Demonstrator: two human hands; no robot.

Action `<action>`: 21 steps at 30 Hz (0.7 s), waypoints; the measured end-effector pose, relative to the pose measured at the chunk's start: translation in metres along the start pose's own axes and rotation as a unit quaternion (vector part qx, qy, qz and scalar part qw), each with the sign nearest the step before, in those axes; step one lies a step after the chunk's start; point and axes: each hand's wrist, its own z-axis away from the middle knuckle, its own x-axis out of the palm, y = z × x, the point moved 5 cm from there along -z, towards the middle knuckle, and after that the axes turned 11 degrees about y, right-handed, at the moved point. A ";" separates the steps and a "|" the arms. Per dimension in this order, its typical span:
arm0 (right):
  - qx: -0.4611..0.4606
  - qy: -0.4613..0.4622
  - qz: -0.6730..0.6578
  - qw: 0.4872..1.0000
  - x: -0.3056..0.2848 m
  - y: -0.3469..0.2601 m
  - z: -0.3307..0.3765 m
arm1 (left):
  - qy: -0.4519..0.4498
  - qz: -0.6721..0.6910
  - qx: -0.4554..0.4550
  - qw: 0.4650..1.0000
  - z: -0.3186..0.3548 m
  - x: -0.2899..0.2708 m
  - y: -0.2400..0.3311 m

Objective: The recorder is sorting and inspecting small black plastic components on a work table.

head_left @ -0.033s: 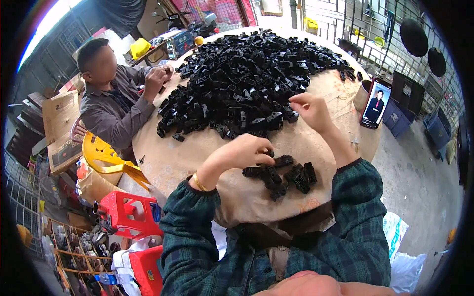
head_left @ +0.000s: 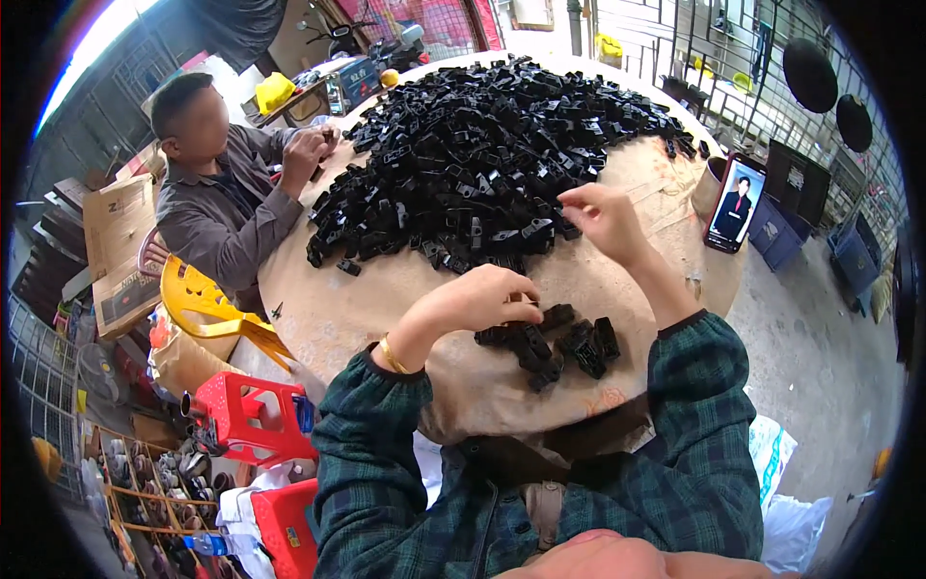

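We sat at a round table (head_left: 328,318) covered in tan cloth, in a cluttered open-fronted workshop with wire racks behind and red plastic stools (head_left: 253,415) by our left knee. A large heap of black plastic clips (head_left: 482,154) filled the far half of the table, and only a small cluster of clips (head_left: 555,345) lay just in front of us, near the table's edge. Judging by that, we had hardly dented the work: the small group looked like the handled share, and nearly everything was left in the heap.

Our left hand (head_left: 477,301) was bent down at the wrist over the small cluster, fingers curled in and closed around what seemed to be a small part, though the knuckles hid it and we could not tell exactly what it gripped. Our right hand (head_left: 603,217) was raised at the near rim of the heap, thumb and fingertips drawn together in a pinch; whether anything sat between them we could not tell. Both forearms wore dark green plaid sleeves.

Across on our left, another person in a grey shirt (head_left: 217,217) worked with both hands at the heap's edge. A phone (head_left: 735,205) stood propped on the right, its screen lit.
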 end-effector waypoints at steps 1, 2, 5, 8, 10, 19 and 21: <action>-0.055 -0.013 0.017 0.998 0.006 -0.008 0.002 | 0.001 0.002 -0.002 1.000 -0.003 0.003 -0.004; -0.153 0.010 0.050 0.987 0.010 -0.022 0.006 | 0.064 -0.003 0.034 0.997 -0.007 0.000 -0.007; -0.163 -0.034 0.100 0.981 0.028 -0.027 0.014 | 0.206 -0.045 0.142 0.967 -0.010 -0.011 -0.012; -0.168 -0.042 0.151 0.973 0.031 -0.021 0.013 | 0.254 -0.216 0.170 0.927 -0.014 -0.001 -0.022; -0.117 -0.030 0.095 0.988 0.021 -0.006 0.006 | 0.243 -0.251 0.155 0.924 -0.021 0.007 -0.025; -0.054 -0.021 0.046 0.997 0.002 0.017 -0.002 | 0.335 -0.081 0.072 0.936 -0.017 -0.010 -0.027; -0.160 -0.004 0.147 0.976 0.019 0.000 0.010 | 0.347 0.045 0.014 0.937 -0.021 -0.013 -0.035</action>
